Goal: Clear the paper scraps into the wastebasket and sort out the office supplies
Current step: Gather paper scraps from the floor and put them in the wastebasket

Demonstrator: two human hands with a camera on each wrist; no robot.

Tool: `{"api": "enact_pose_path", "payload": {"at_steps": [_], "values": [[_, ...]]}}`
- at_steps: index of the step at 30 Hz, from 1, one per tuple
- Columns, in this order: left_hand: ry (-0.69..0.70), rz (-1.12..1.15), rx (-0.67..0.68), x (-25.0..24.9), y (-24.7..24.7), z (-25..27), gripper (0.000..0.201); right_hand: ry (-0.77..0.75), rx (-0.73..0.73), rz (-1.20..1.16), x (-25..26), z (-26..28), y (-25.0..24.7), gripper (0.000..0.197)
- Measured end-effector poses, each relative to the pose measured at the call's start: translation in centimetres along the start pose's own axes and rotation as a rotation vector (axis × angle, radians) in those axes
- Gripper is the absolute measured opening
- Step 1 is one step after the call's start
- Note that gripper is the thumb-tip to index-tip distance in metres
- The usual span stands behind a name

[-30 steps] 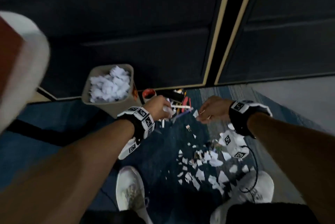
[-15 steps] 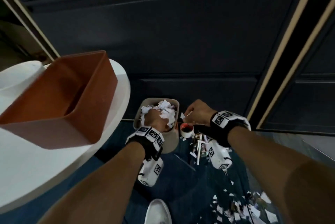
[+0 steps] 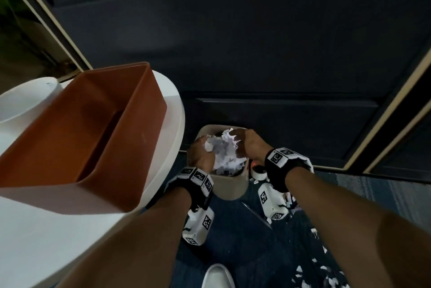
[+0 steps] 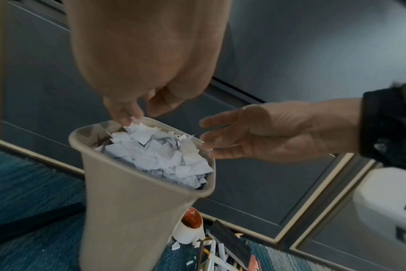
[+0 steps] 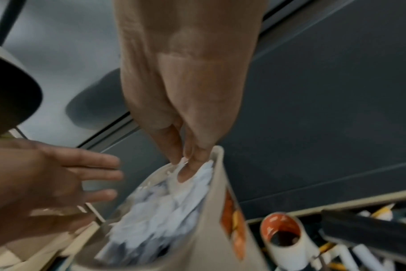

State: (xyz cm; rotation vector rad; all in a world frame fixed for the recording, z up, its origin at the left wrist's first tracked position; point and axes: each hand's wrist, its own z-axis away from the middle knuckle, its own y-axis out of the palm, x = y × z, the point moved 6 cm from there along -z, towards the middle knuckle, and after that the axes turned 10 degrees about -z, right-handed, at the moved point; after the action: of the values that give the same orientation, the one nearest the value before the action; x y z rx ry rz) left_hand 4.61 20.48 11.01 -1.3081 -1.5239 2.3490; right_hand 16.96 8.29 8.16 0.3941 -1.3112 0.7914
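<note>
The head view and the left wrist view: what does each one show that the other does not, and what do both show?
Only the head view shows the orange-brown box on the white round table, a white shoe and loose paper scraps on the blue carpet. Only the left wrist view shows the pens and a black flat item lying beside the tape roll. Both show the beige wastebasket, heaped with white scraps, with the left hand and right hand above its rim.
</note>
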Motion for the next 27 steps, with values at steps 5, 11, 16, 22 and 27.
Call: {"api": "enact_pose_path", "payload": {"at_steps": [5, 11, 16, 22, 27], "values": [[0.116, -0.02, -0.042, -1.6, 1.4, 0.1, 0.038, 0.01, -0.117, 0.129, -0.4, 0.4, -4.6, 0.027], [0.278, 0.097, 0.075, -5.9, 5.0, 3.6, 0.028, 0.093, -0.144, 0.053, -0.4, 4.8, -9.1, 0.018], [0.412, -0.012, 0.236, -9.2, 8.9, 7.8, 0.033, 0.112, -0.092, 0.19, -1.5, 10.0, -12.2, 0.014], [0.523, -0.18, 0.378, -11.7, 15.8, 13.9, 0.017, 0.269, 0.012, 0.416, -5.6, 18.1, -18.0, 0.013], [0.571, -0.082, 0.542, -12.0, 25.5, 20.7, 0.012, 0.462, 0.09, 0.712, -10.0, 22.9, -25.6, 0.008]]}}
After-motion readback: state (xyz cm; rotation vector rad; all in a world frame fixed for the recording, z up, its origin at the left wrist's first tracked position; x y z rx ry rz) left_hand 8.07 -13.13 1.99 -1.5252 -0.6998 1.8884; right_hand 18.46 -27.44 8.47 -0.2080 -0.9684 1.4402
